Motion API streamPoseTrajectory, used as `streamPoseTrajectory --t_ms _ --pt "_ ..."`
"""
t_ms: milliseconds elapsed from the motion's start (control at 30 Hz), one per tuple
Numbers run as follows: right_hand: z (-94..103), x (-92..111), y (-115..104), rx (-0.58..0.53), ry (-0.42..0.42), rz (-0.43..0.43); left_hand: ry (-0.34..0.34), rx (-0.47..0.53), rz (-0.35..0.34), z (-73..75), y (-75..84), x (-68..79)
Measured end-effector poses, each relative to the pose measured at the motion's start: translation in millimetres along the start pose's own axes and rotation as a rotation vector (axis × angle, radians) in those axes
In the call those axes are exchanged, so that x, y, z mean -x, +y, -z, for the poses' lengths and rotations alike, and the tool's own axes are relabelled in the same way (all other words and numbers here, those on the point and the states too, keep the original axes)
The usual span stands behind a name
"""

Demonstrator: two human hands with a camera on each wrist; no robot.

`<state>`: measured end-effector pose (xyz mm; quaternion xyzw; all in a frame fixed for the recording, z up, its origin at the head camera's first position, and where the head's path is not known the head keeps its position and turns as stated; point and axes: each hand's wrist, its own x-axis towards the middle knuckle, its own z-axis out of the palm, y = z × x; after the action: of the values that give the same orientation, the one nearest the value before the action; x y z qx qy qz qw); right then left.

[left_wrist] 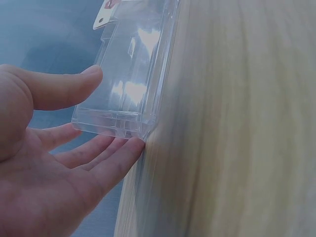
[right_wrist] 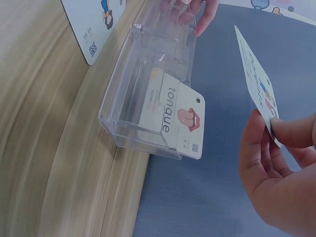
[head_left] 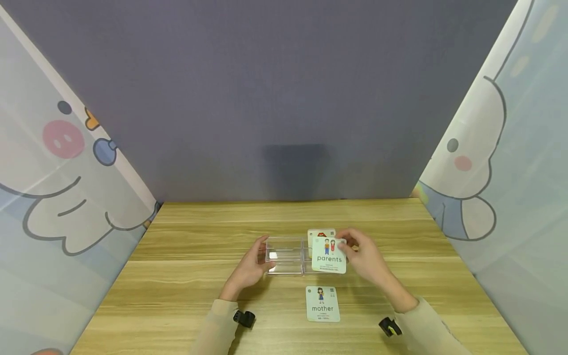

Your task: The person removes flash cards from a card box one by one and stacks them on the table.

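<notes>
A clear plastic card holder (head_left: 285, 256) with two compartments stands on the table. My left hand (head_left: 250, 266) grips its left end, the thumb on one side and the fingers on the other; in the left wrist view the fingertips (left_wrist: 133, 144) touch its end. My right hand (head_left: 365, 256) pinches the "parents" card (head_left: 329, 261) by its upper right corner. This card is raised in front of the right compartment, where the "tongue" card (right_wrist: 180, 118) stands upright; in the head view it covers most of that card. A "mother" card (head_left: 322, 310) lies face up nearer me.
The wooden table (head_left: 186, 296) runs back to a dark grey panel (head_left: 284, 98). Curtains printed with cartoon animals hang at the left (head_left: 53, 197) and right (head_left: 510, 197). Black wrist straps show on both sleeves.
</notes>
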<state>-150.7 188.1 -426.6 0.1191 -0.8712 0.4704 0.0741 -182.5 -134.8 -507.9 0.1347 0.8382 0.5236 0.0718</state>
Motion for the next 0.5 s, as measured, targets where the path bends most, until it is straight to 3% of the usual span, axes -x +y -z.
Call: streamPoseTrajectory --t_ms 500 --pt "-0.1 7.6 -2.9 -0.012 -0.013 -0.013 -0.001 -0.012 0.011 0.4 2.1 0.3"
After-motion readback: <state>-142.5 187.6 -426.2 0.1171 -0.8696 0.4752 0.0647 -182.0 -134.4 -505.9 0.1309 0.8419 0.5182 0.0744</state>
